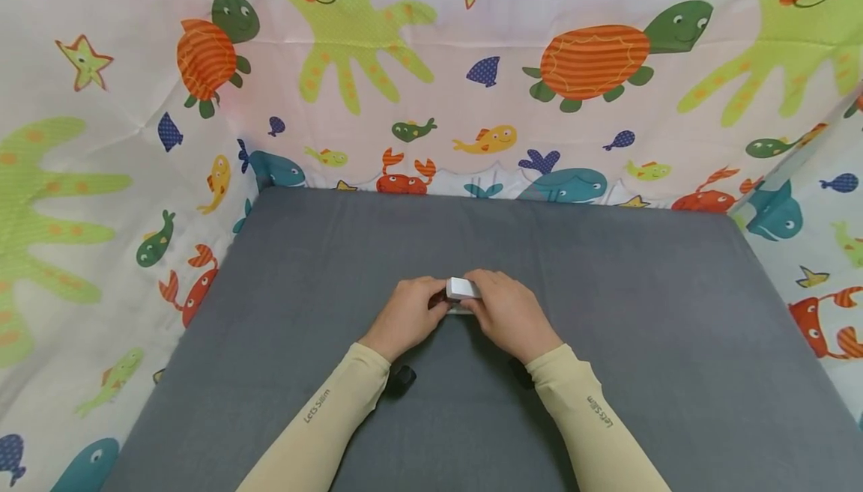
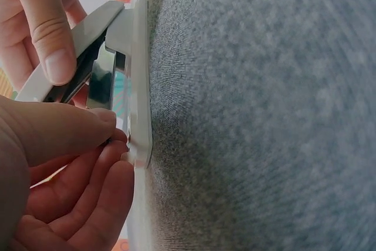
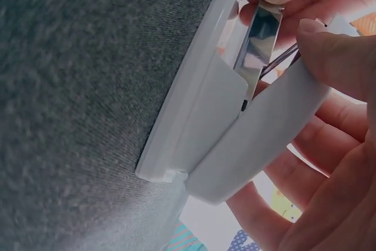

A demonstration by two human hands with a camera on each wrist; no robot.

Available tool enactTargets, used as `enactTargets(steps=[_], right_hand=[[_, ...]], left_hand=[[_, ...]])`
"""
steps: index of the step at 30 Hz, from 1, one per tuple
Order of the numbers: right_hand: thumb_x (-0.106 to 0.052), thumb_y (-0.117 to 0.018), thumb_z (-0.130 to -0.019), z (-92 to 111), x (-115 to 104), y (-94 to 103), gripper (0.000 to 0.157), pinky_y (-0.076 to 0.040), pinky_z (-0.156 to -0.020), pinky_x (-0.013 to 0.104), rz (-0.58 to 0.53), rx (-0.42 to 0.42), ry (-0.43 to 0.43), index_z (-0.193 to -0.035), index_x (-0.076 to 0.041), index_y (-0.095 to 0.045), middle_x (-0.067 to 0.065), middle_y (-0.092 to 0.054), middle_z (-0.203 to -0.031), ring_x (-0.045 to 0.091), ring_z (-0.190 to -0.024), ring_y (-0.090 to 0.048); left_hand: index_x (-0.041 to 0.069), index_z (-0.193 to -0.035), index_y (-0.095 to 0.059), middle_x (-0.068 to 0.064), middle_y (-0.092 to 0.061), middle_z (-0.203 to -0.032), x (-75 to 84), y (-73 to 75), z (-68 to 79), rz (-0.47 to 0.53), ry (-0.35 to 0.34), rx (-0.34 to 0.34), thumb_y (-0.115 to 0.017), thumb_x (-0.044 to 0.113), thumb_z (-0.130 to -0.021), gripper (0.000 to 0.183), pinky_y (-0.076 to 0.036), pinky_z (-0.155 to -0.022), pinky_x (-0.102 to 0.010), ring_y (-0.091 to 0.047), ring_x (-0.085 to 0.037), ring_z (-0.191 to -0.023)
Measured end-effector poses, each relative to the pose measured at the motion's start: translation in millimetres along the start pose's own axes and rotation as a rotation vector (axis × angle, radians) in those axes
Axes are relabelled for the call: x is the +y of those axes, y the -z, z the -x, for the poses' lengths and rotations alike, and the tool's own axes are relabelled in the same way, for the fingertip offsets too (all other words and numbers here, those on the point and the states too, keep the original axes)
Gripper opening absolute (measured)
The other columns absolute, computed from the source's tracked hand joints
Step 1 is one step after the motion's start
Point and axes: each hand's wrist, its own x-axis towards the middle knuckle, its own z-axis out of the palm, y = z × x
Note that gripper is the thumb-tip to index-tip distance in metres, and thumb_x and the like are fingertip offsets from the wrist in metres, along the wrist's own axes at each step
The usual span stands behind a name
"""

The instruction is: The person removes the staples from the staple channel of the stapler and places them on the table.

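Note:
A white stapler [image 1: 464, 288] stands on the grey cloth between both hands, its top arm [image 3: 264, 130] swung up from the base [image 3: 194, 104]. The right hand [image 1: 510, 312] grips that raised arm, with the thumb on one side and fingers on the other. At the front end of the shiny metal staple channel [image 2: 102, 80], the left hand [image 1: 406, 317] pinches with thumb and fingertips. A thin coil spring [image 3: 281, 62] stretches between channel and arm in the right wrist view. The left fingers hide the inside of the channel's front end.
A grey cloth surface [image 1: 323, 252] spreads around the hands. Behind and at both sides hang white curtains [image 1: 418, 73] printed with sea animals. Dark wrist cameras [image 1: 401, 380] sit under the sleeved forearms.

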Motion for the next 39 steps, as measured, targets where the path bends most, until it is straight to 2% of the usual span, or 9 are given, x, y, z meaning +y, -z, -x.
enactTargets(steps=[7, 14, 27, 39], right_hand=[[-0.023, -0.082, -0.098, -1, 2, 1.6, 0.035, -0.062, -0.078, 0.045, -0.009, -0.003, -0.023, -0.127, -0.006, -0.069, 0.011, -0.077, -0.109, 0.024, -0.089, -0.070], [-0.024, -0.081, -0.099, -3, 1, 4.9, 0.034, -0.061, -0.076, 0.042, -0.023, 0.009, -0.009, -0.126, -0.007, -0.069, 0.010, -0.077, -0.107, 0.022, -0.085, -0.069], [-0.023, -0.079, -0.100, -2, 5, 10.6, 0.033, -0.061, -0.080, 0.043, -0.054, -0.011, -0.035, -0.127, -0.007, -0.068, 0.010, -0.077, -0.111, 0.022, -0.088, -0.069], [-0.025, -0.078, -0.102, 1, 8, 20.8, 0.036, -0.062, -0.084, 0.046, -0.105, -0.040, -0.073, -0.130, -0.007, -0.066, 0.011, -0.076, -0.114, 0.023, -0.092, -0.070]], left_hand=[[0.012, -0.118, -0.081, -0.004, -0.080, -0.112, -1.3, -0.7, 0.2, 0.002, -0.003, -0.008, -0.078, 0.014, -0.101, 0.017, -0.061, -0.084, -0.034, -0.070, -0.014, -0.092], [0.012, -0.119, -0.081, -0.003, -0.079, -0.112, -3.4, 1.5, 0.8, 0.010, 0.016, -0.008, -0.077, 0.013, -0.101, 0.018, -0.060, -0.082, -0.032, -0.069, -0.013, -0.090], [0.009, -0.123, -0.080, -0.007, -0.079, -0.114, -1.9, -1.7, 0.2, 0.036, 0.028, -0.015, -0.078, 0.011, -0.100, 0.023, -0.064, -0.084, -0.032, -0.075, -0.014, -0.093], [0.012, -0.122, -0.081, -0.004, -0.079, -0.112, -1.4, -4.1, 0.8, 0.057, 0.040, -0.019, -0.078, 0.011, -0.100, 0.023, -0.063, -0.082, -0.030, -0.073, -0.010, -0.091]])
